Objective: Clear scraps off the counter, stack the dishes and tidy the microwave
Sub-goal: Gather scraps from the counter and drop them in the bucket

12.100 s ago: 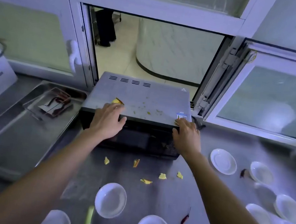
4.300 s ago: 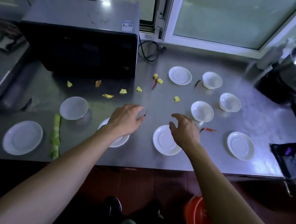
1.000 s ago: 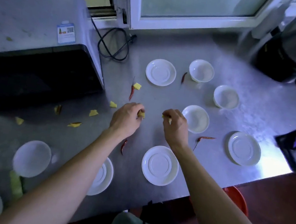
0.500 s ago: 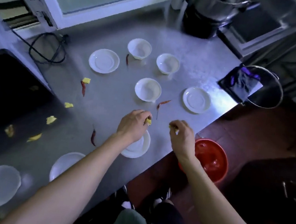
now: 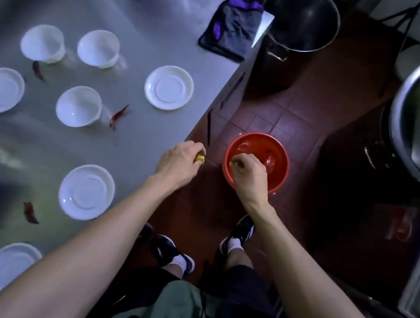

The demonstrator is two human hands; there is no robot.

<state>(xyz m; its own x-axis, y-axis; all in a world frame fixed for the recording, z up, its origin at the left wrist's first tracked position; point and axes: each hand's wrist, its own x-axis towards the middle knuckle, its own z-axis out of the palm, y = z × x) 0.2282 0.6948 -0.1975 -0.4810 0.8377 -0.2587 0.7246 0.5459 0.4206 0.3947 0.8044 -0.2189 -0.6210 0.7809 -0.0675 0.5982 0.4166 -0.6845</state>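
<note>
Left hand pinching a yellow scrap past the tabletop edge, right hand pinching another scrap over the red bucket

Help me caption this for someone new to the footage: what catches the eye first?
The red bucket on the dark floor tiles stands out, with the right hand over it pinching a yellow scrap. The left hand holds another scrap by the steel counter edge. White dishes and red chillies dot the counter.
</note>
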